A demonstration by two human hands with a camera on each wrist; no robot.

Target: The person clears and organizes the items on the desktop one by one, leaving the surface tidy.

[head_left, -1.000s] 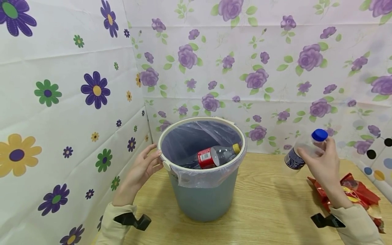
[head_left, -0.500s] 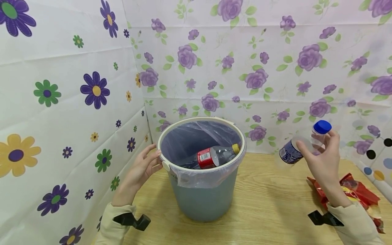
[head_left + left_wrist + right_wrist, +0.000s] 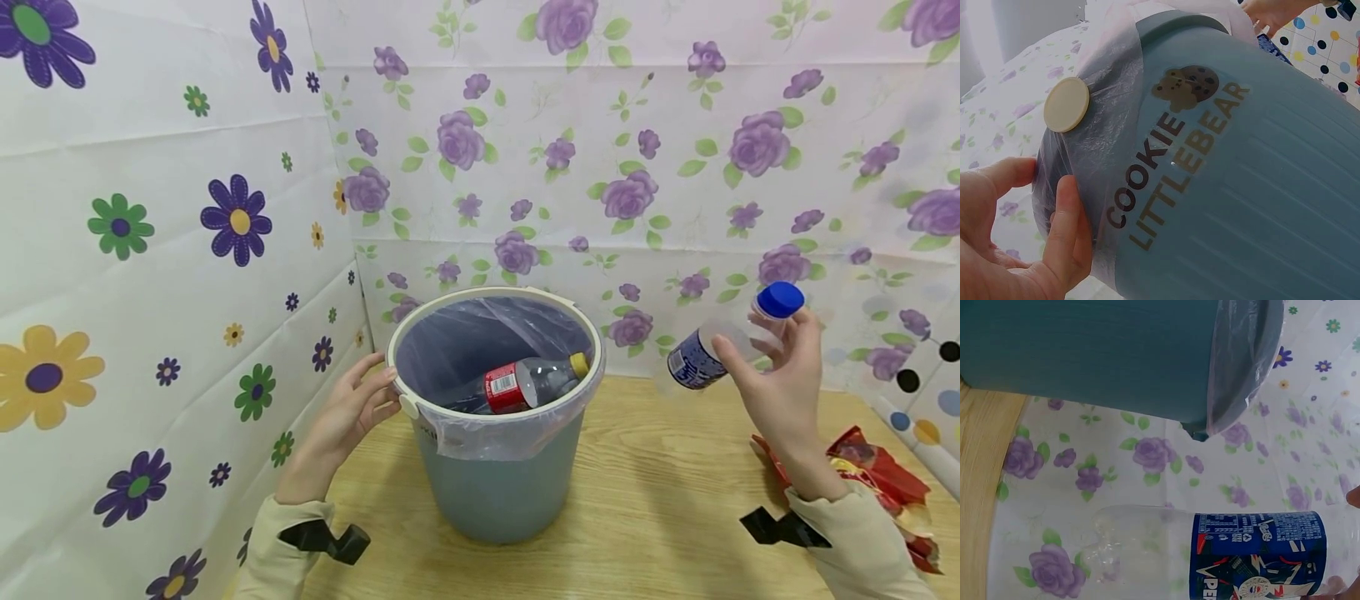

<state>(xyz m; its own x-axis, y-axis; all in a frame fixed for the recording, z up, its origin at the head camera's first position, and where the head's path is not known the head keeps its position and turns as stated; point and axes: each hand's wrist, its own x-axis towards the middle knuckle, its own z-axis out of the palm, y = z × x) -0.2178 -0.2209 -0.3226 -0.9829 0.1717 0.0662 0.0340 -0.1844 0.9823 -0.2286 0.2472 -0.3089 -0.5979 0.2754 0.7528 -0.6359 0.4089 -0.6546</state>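
Observation:
My left hand [image 3: 348,417] rests against the left side of a blue-grey trash bin [image 3: 498,492], its fingertips at the cream rim. In the left wrist view its fingers [image 3: 1063,225] touch the bin liner [image 3: 1110,119] below a round cream button [image 3: 1066,105]. Inside the lined bin lies a bottle [image 3: 504,387] with a red label and yellow cap. To the bin's right, my right hand [image 3: 783,392] holds a clear plastic bottle [image 3: 699,360] near its blue cap, above the table. It tilts base-down toward the bin; its blue Pepsi label [image 3: 1257,556] shows in the right wrist view.
A crumpled red snack bag [image 3: 881,475] lies on the wooden table [image 3: 637,517] at the right, partly behind my right forearm. Flower-patterned sheets cover the back wall [image 3: 555,200] and left wall [image 3: 165,317] close around the table.
My right hand has moved slightly left and up with the clear bottle, which has tilted nearer to horizontal. My left hand and the bin have stayed in place.

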